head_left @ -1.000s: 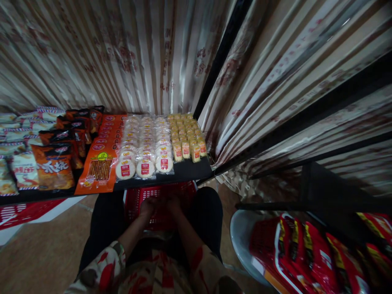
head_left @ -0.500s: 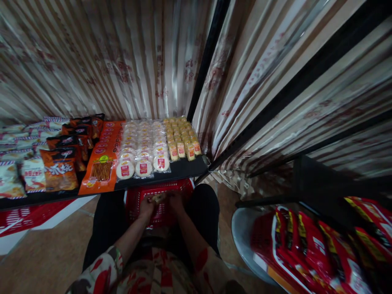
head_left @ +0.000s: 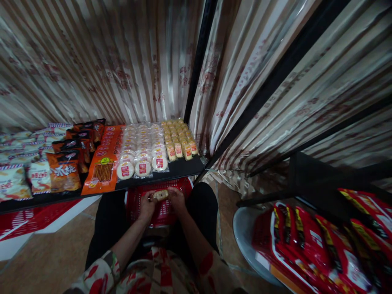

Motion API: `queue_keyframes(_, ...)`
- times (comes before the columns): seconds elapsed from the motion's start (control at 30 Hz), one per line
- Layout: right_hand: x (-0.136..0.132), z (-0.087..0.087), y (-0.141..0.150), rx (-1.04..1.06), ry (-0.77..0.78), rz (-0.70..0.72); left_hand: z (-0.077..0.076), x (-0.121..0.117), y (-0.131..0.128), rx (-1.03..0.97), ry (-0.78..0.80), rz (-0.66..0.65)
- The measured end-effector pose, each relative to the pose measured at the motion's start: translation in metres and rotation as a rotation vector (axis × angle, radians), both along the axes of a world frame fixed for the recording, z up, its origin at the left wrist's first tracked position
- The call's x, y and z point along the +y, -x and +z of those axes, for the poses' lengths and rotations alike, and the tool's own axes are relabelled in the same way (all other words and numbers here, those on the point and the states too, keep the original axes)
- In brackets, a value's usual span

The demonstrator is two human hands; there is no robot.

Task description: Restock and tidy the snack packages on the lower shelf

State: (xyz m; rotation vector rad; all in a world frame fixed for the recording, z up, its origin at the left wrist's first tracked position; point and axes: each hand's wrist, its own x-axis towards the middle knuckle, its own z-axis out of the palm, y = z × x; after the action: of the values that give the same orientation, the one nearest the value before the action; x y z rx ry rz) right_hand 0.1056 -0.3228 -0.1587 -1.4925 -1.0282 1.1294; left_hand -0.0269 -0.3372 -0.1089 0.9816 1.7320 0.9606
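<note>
My left hand (head_left: 147,205) and my right hand (head_left: 177,200) meet over a red plastic basket (head_left: 134,204) between my knees. Together they hold a small pale wrapped snack (head_left: 161,194), fingers closed on its two ends. Just beyond, a black shelf (head_left: 183,168) carries rows of small yellow wrapped cakes (head_left: 179,139), rows of round white wrapped cakes (head_left: 142,149), a flat orange packet (head_left: 104,163) and orange and dark chip bags (head_left: 64,173).
Striped curtains hang behind the shelf and to the right. A black shelf post (head_left: 197,61) rises in the corner. A grey tub (head_left: 245,241) with red snack packs (head_left: 309,245) sits at lower right. A red and white box (head_left: 24,222) lies under the shelf at left.
My hands have risen out of the basket with the pale snack, which now shows between them. The view has tilted up slightly.
</note>
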Motion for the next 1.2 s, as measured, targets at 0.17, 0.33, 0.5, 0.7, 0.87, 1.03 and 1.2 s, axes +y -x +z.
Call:
queue_keyframes(0.17,-0.006,0.011,-0.002,0.095,0.010,-0.039,0.006,-0.005,-0.001,-0.013,-0.048,0.001)
queue_keyframes(0.33,-0.010,0.019,-0.005,0.099,-0.005,-0.058,0.014,-0.009,-0.003,-0.059,-0.081,-0.027)
queue_keyframes(0.5,-0.014,0.027,-0.008,0.067,-0.033,-0.065,0.020,-0.010,-0.006,-0.089,-0.107,-0.040)
queue_keyframes(0.7,-0.017,0.038,-0.015,0.000,-0.085,-0.084,0.030,-0.011,-0.009,-0.123,-0.134,-0.067)
queue_keyframes(0.87,-0.022,0.051,-0.019,-0.119,-0.198,-0.073,0.040,-0.009,-0.012,-0.134,-0.117,-0.083)
queue_keyframes(1.03,-0.025,0.056,-0.021,-0.117,-0.216,-0.034,0.050,-0.007,-0.014,-0.127,-0.132,-0.120)
queue_keyframes(1.2,-0.025,0.056,-0.024,-0.105,-0.211,0.017,0.055,-0.003,-0.012,-0.103,-0.173,-0.141)
